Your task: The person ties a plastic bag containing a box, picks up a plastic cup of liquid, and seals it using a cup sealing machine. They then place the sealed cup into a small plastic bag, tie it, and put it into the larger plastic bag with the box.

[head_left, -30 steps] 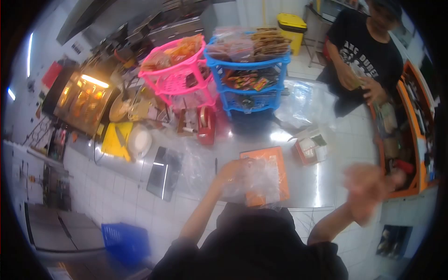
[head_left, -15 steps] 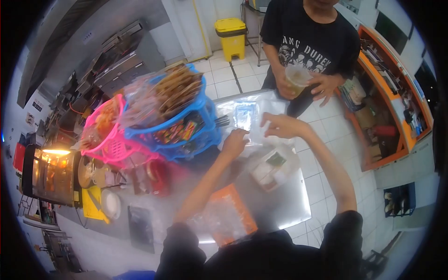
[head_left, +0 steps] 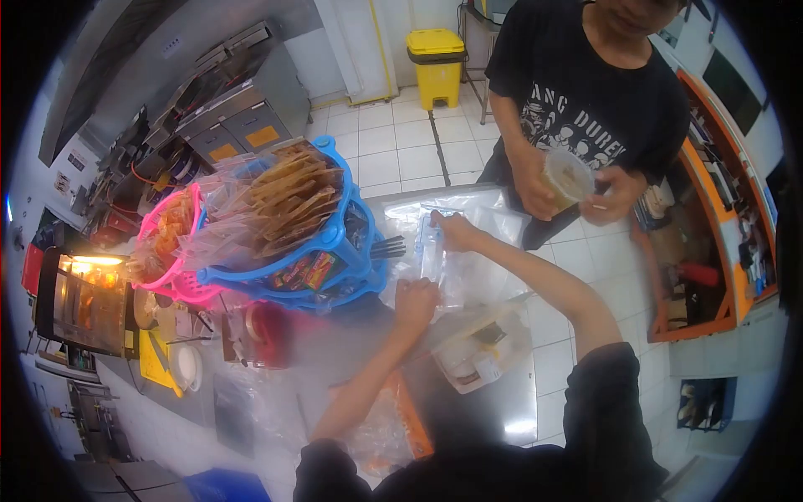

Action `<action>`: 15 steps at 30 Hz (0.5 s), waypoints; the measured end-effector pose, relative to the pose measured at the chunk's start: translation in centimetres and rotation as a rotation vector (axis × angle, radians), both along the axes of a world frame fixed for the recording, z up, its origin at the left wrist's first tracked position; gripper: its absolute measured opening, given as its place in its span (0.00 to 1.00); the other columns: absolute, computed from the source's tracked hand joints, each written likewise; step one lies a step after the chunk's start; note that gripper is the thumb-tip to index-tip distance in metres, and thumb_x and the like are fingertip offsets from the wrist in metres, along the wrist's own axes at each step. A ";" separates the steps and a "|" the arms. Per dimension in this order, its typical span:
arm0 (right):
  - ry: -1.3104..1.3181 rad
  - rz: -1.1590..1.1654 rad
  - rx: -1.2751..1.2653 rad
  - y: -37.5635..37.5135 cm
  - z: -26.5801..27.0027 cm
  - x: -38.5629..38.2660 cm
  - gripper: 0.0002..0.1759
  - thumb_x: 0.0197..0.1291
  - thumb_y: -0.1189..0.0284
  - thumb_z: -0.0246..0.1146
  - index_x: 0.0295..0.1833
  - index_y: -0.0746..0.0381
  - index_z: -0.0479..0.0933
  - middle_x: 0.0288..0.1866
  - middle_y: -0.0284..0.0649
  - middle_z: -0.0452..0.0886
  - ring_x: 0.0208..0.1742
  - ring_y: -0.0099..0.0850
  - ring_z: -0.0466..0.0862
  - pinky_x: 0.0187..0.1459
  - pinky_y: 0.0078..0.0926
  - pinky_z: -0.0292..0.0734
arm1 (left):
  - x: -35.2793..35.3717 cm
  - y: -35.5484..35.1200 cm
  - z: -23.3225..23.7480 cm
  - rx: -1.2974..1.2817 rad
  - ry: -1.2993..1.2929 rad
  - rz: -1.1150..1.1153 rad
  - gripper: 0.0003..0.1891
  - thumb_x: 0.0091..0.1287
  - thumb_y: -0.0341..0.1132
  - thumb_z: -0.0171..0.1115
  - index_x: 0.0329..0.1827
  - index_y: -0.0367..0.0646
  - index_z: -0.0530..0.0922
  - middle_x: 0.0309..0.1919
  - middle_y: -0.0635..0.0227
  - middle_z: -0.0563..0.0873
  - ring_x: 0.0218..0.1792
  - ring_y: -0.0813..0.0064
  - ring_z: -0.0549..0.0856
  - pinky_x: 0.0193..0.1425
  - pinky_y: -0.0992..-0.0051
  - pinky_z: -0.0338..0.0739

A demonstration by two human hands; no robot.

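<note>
A clear plastic bag with blue print [head_left: 431, 248] lies on a spread of clear plastic sheets [head_left: 489, 272] at the table's far end. My right hand [head_left: 454, 231] pinches the bag near its far end. At its near end, the fingers of my left hand [head_left: 416, 303] are curled closed on the plastic. Just nearer than the sheets sits a clear container [head_left: 481, 356] with pale and dark packets inside. Between my forearms and body, a clear plastic bag with orange [head_left: 393, 422] is partly hidden by my left arm.
A blue basket [head_left: 330, 243] of packaged snacks and a pink basket [head_left: 180, 289] stand left. Across the table, a person [head_left: 585, 100] holds a clear tub [head_left: 569, 177]. A yellow tray [head_left: 159, 364] with a knife lies far left, beside a lit display case [head_left: 88, 305].
My right hand has moved left and come down onto the bag's far end, its fingers now closed. My left hand has curled at the near end. The camera view has shifted.
</note>
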State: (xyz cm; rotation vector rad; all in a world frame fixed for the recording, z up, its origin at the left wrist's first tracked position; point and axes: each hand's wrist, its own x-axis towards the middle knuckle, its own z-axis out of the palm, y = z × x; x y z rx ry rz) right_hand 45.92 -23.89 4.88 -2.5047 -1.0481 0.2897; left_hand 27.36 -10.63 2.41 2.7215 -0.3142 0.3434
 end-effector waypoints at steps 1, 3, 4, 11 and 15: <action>0.015 0.010 -0.105 -0.1 1.2 -0.1 0.30 0.48 0.83 0.66 0.58 0.58 0.66 0.36 0.45 0.82 0.46 0.50 0.83 0.51 0.45 0.75 | -0.1 -0.1 0.1 0.008 0.011 0.010 0.09 0.52 0.42 0.73 0.28 0.51 0.81 0.29 0.73 0.83 0.37 0.69 0.84 0.52 0.64 0.65; 0.207 0.065 0.033 -0.8 2.2 1.2 0.28 0.48 0.83 0.65 0.56 0.58 0.67 0.33 0.44 0.82 0.41 0.47 0.84 0.45 0.42 0.77 | -0.1 -0.3 1.0 0.028 0.042 0.031 0.09 0.53 0.41 0.73 0.28 0.50 0.81 0.28 0.73 0.83 0.37 0.68 0.84 0.50 0.64 0.67; 0.399 0.115 0.177 -1.1 2.6 1.4 0.26 0.48 0.83 0.65 0.54 0.59 0.68 0.30 0.44 0.82 0.37 0.44 0.85 0.40 0.40 0.78 | 0.0 -0.5 1.5 0.053 0.074 0.049 0.10 0.54 0.41 0.73 0.27 0.49 0.80 0.27 0.72 0.83 0.37 0.68 0.84 0.47 0.65 0.68; 0.138 0.239 0.243 -1.4 1.9 1.2 0.22 0.50 0.87 0.60 0.51 0.61 0.68 0.26 0.46 0.80 0.33 0.45 0.84 0.35 0.40 0.77 | 4.4 -1.5 3.0 -0.290 0.095 0.385 0.26 0.59 0.47 0.72 0.51 0.40 0.72 0.42 0.57 0.80 0.41 0.50 0.85 0.37 0.56 0.78; -0.077 0.139 0.375 -1.3 0.4 1.7 0.21 0.52 0.85 0.61 0.52 0.62 0.67 0.27 0.47 0.81 0.33 0.43 0.85 0.36 0.39 0.78 | 6.5 -2.1 2.5 -0.233 0.241 0.402 0.38 0.56 0.48 0.74 0.60 0.34 0.64 0.51 0.47 0.72 0.42 0.43 0.84 0.43 0.55 0.81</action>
